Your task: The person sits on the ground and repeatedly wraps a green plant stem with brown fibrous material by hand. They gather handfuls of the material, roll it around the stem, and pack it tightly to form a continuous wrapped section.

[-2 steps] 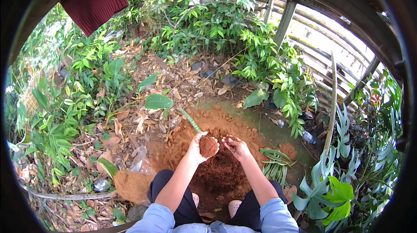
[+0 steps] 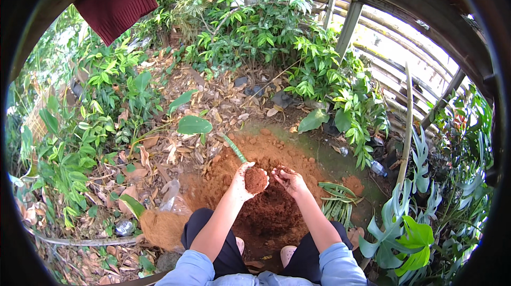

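Note:
A rounded ball of reddish-brown soil [image 2: 256, 180] rests in my left hand [image 2: 240, 184], whose fingers curl around it. From the ball a long green banded leaf cutting [image 2: 233, 147] slants out, up and to the left. Just right of the ball is my right hand [image 2: 290, 181], fingers bent inward and smeared with dark soil; they appear to hold a little of it. Both hands are above a mound of loose red-brown soil [image 2: 271, 214], darker in the middle and lighter orange at the far side.
Several cut striped leaves [image 2: 338, 193] lie right of the mound. To the left are a bundle of brown fibre [image 2: 162, 228] and a clear plastic bag [image 2: 171, 196]. Dry leaves cover the ground beyond. A long stick [image 2: 407, 126] leans near the bamboo fence [image 2: 394, 67]; a plastic bottle [image 2: 378, 168] lies nearby.

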A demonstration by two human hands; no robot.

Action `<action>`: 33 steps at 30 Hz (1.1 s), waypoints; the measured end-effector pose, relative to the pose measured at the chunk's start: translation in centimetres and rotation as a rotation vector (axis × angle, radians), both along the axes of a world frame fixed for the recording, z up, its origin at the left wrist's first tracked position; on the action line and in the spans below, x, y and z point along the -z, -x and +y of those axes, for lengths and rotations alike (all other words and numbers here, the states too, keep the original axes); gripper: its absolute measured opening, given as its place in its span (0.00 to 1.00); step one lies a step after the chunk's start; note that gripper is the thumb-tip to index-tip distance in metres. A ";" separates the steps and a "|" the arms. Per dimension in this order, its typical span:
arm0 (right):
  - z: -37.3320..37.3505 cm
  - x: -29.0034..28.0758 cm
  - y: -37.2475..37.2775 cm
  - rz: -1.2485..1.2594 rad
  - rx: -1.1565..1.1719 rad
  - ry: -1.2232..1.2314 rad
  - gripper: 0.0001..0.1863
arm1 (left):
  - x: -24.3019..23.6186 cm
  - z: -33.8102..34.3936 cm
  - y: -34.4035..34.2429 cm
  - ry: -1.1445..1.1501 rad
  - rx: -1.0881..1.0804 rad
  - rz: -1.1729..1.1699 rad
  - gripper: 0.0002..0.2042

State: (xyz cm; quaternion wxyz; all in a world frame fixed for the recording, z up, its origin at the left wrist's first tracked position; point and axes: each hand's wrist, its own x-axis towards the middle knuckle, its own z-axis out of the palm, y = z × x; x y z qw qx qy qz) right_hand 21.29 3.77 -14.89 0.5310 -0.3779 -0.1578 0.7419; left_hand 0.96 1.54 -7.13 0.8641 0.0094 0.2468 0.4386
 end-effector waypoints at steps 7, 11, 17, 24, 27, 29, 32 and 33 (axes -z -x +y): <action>-0.1 -0.4 -0.3 0.087 0.025 -0.065 0.11 | 0.8 0.3 0.0 0.022 0.039 -0.049 0.14; -0.5 -0.5 0.0 -0.035 0.137 -0.090 0.13 | 1.3 0.6 -0.1 0.058 0.050 -0.072 0.15; -0.6 0.0 0.4 0.106 0.128 -0.086 0.13 | 1.4 0.5 0.0 0.003 0.073 -0.052 0.16; -0.6 0.1 1.4 0.088 0.110 -0.057 0.09 | 0.9 0.3 -0.2 0.020 0.005 0.020 0.14; -0.6 -0.1 1.6 0.019 0.103 -0.045 0.08 | 1.0 0.5 -0.5 0.017 -0.014 0.090 0.14; -0.7 -0.1 1.7 0.025 0.108 -0.035 0.08 | 1.2 0.6 -0.7 -0.031 0.025 0.085 0.14; -0.8 0.3 1.7 0.036 0.148 -0.016 0.08 | 1.7 0.8 -0.9 -0.064 0.060 0.140 0.14; -0.9 0.5 1.7 0.014 0.171 -0.001 0.09 | 2.0 0.8 -1.0 -0.069 0.071 0.164 0.15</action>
